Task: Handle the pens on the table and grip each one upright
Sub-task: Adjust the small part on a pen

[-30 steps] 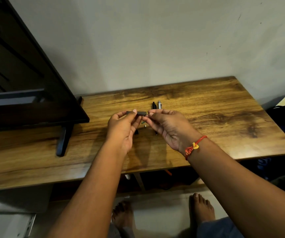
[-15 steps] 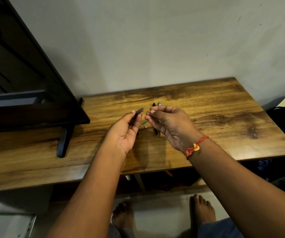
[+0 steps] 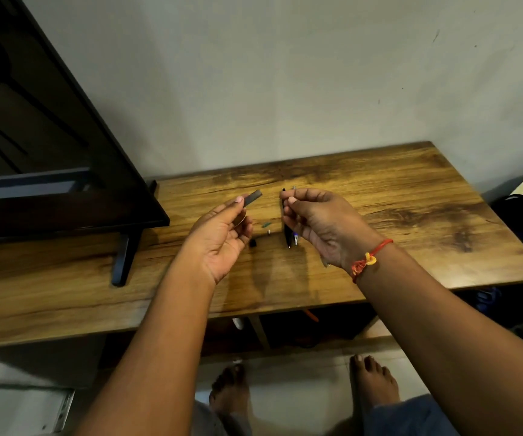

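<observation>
My left hand pinches a short dark pen barrel between thumb and fingers, its free end tilted up and to the right. My right hand has its fingers curled and pinches a thin pen part that is mostly hidden; a small grey tip pokes out below the palm. Two pens lie side by side on the wooden table under my right hand, a black pen and a blue-tipped pen.
Small loose parts lie between my hands: a green piece, a white piece and a black cap. A black TV on a stand leg fills the table's left. The wall runs behind.
Both hands held one dark pen level between them; they have drawn apart. The barrel stays in my left hand, and my right hand has moved right with the thin part.
</observation>
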